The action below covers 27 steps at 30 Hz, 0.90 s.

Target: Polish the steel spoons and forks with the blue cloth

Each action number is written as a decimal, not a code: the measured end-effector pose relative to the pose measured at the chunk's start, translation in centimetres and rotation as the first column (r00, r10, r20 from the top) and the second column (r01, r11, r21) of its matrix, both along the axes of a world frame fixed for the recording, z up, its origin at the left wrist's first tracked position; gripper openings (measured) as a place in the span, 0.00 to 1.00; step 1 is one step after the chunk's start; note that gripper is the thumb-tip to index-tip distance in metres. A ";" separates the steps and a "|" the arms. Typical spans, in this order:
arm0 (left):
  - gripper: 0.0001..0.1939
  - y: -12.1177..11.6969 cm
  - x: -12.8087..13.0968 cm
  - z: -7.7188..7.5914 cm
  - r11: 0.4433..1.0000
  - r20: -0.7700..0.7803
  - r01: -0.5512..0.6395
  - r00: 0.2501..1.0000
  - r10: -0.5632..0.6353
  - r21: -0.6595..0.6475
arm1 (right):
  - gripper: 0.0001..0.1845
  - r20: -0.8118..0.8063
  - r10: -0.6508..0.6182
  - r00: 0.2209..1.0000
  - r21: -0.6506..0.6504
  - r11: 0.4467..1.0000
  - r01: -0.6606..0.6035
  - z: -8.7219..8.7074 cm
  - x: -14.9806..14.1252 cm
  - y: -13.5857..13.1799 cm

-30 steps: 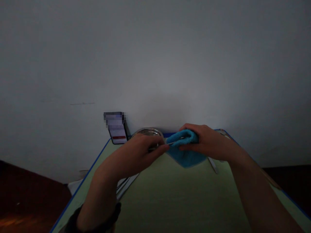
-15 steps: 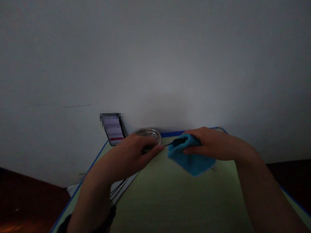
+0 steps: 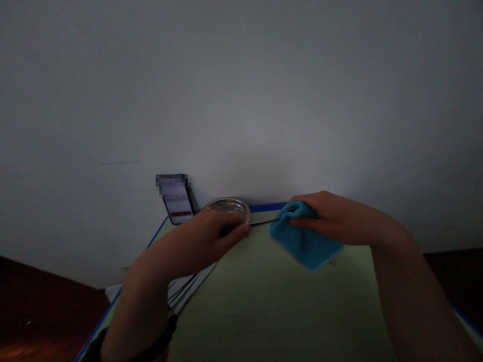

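A thin metal piece of cutlery (image 3: 263, 222) runs level between my two hands; its ends are hidden, so its exact kind cannot be told. My left hand (image 3: 222, 229) is closed around one end, thumb pointing right. Bunched in my right hand (image 3: 316, 213) is a blue cloth (image 3: 307, 249), folded over the other end of the cutlery and pinched between thumb and fingers. A lower corner of the cloth hangs down over the table. Just behind my left hand sits a shiny round metal bowl (image 3: 243, 203), partly covered by that hand.
A phone (image 3: 179, 205) with a lit screen leans against the wall (image 3: 241, 100) at the back left. Dark slender items (image 3: 184, 290) lie on something white under my left forearm. The pale green table (image 3: 279, 306) has a blue edge.
My right hand and the cloth have shifted slightly right, away from my left hand. More of the thin stem shows between them, and the dark wider part is now covered by the cloth.
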<state>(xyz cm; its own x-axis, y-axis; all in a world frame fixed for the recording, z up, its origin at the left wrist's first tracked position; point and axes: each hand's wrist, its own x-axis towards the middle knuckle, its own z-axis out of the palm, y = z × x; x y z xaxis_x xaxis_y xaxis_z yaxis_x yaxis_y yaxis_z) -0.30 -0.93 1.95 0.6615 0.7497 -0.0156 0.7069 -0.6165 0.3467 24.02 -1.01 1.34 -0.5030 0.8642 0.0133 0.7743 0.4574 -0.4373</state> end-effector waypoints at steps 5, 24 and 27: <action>0.16 0.5 -1.0 0.0 0.998 0.046 -0.020 0.999 0.022 -0.062 | 0.13 0.025 -0.037 0.999 -0.052 0.998 0.038 -0.2 0.6 0.1; 0.16 -0.1 0.9 -0.4 0.977 -0.048 0.044 0.997 -0.056 -0.210 | 0.12 0.160 0.179 0.971 -0.117 0.980 -0.161 0.5 -1.4 -1.2; 0.16 -0.3 1.7 -0.3 0.975 -0.046 0.070 0.996 -0.081 -0.210 | 0.12 0.163 0.193 0.968 -0.139 0.975 -0.171 0.5 -1.8 -1.3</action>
<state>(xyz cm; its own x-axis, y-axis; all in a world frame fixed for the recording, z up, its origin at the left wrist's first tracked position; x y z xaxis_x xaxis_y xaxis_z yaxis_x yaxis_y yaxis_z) 1.37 -1.26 1.65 0.7103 0.6740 -0.2031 0.6819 -0.5873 0.4360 22.27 -2.28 1.86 -0.6369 0.7475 -0.1888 0.7522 0.5488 -0.3647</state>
